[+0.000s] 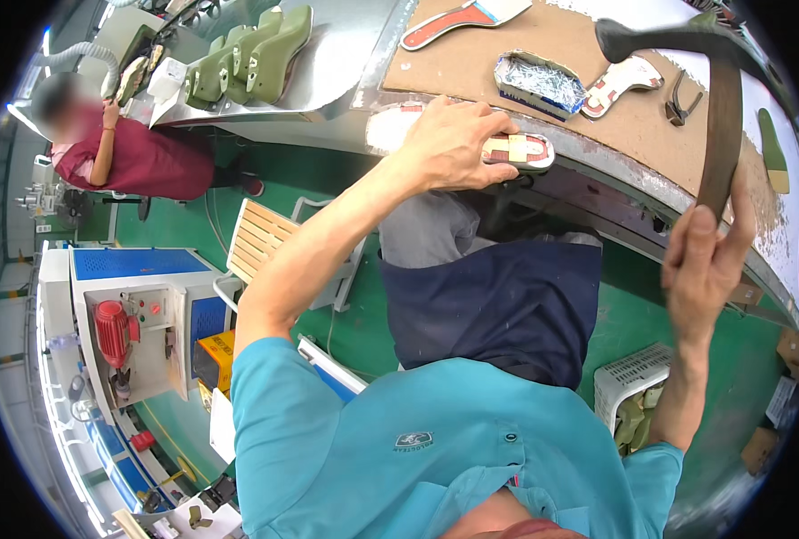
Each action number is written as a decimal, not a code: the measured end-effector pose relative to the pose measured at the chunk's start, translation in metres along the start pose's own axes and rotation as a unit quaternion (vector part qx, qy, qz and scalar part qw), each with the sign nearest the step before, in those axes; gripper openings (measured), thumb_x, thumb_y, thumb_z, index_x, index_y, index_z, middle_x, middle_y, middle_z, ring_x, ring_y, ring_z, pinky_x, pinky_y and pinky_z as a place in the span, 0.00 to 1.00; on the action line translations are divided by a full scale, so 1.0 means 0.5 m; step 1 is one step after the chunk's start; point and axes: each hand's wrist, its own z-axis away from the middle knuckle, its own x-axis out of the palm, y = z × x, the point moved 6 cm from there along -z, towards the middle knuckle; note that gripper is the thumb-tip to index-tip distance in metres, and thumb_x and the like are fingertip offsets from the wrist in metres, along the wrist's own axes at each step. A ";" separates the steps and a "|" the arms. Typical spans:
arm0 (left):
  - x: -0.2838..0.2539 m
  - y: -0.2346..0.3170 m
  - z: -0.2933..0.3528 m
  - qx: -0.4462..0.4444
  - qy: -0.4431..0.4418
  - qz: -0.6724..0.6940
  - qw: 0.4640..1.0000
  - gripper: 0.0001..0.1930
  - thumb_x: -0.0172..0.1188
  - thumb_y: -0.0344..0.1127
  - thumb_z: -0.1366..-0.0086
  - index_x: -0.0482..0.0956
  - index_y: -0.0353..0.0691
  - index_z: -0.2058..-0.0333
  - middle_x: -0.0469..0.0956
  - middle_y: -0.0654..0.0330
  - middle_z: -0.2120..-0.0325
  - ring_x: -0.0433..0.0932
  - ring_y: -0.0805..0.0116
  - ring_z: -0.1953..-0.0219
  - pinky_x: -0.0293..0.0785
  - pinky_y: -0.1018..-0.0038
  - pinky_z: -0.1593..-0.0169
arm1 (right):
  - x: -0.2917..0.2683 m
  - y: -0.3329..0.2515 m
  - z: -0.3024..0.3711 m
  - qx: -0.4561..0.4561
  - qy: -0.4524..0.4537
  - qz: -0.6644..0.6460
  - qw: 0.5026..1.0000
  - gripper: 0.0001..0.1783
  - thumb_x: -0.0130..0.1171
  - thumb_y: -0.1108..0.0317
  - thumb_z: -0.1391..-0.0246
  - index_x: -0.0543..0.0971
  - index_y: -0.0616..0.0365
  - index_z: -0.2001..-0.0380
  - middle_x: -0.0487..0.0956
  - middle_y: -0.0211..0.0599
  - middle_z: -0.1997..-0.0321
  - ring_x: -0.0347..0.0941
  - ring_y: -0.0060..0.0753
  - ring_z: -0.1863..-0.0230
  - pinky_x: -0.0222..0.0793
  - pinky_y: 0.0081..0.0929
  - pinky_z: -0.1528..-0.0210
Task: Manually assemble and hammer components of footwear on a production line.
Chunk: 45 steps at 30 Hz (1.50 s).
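Wooden handle clasped in the right grip, one hammer and one pair of pincers are right of one print-sided nail box, while the left grip clamps one shoe last on its near side.

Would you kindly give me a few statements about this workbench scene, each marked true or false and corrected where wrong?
1. The right hand holds a hammer. True.
2. The left hand is empty. False: it holds a shoe-shaped piece.
3. A box of small silvery pieces sits on the brown board. True.
4. That box lies left of the left hand. False: it lies to the right.
5. The white basket contains green pieces. True.
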 end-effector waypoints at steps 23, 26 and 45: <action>0.005 -0.005 0.010 -0.039 -0.008 0.014 0.999 0.43 0.66 0.53 0.52 0.61 0.34 0.43 0.78 0.54 0.63 0.76 0.56 0.58 0.65 0.63 0.51 | 0.114 0.050 0.061 0.236 -0.116 -0.171 0.950 0.26 0.47 0.64 0.35 0.57 0.44 0.35 0.60 0.17 0.82 0.51 0.09 0.86 0.47 0.11 0.86; 0.004 -0.004 0.013 -0.057 -0.024 -0.017 0.998 0.44 0.66 0.54 0.52 0.60 0.33 0.42 0.78 0.53 0.63 0.76 0.55 0.58 0.65 0.63 0.50 | 0.085 0.043 0.056 0.185 -0.030 -0.229 0.955 0.25 0.47 0.64 0.35 0.59 0.44 0.36 0.58 0.18 0.84 0.49 0.08 0.87 0.44 0.11 0.88; -0.049 -0.005 -0.002 -0.108 -0.114 -0.041 0.987 0.31 0.65 0.51 0.55 0.71 0.41 0.53 0.79 0.50 0.65 0.79 0.51 0.62 0.73 0.59 0.58 | -0.177 0.321 0.035 0.091 0.051 0.384 0.917 0.25 0.49 0.68 0.39 0.65 0.40 0.39 0.75 0.39 0.45 0.72 0.41 0.46 0.67 0.30 0.49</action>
